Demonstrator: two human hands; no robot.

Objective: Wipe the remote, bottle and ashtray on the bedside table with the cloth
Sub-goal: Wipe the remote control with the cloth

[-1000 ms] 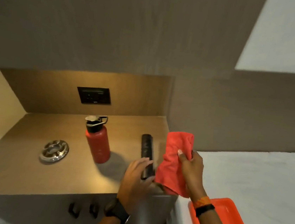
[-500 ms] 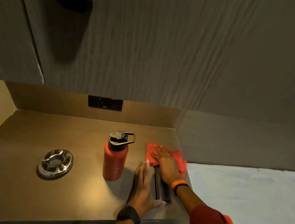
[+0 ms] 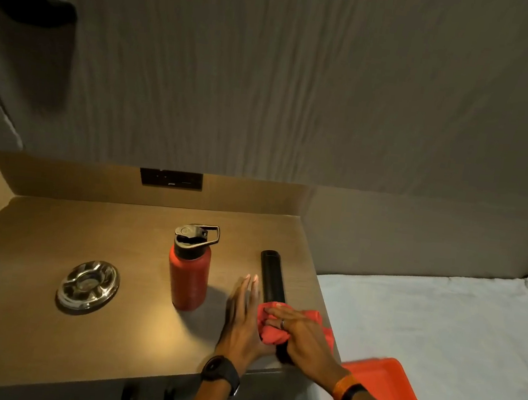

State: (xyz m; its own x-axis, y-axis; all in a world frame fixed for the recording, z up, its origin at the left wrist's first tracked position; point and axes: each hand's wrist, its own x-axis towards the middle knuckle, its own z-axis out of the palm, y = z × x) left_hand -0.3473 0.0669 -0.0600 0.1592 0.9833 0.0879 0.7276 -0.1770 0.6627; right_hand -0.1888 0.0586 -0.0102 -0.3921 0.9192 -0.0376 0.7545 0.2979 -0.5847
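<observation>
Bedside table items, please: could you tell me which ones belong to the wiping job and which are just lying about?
Part of the job:
remote, being wiped
red cloth, under the right hand
red bottle
metal ashtray
left hand, flat beside the remote

Just lying about:
orange tray on the bed
wall socket panel

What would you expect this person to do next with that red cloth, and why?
Probably slide the cloth away from the body along the remote. The right hand presses the cloth on the remote's near end, while the far end lies bare. The left hand lies flat beside the remote, seemingly steadying it. The bottle and ashtray stand untouched.
</observation>
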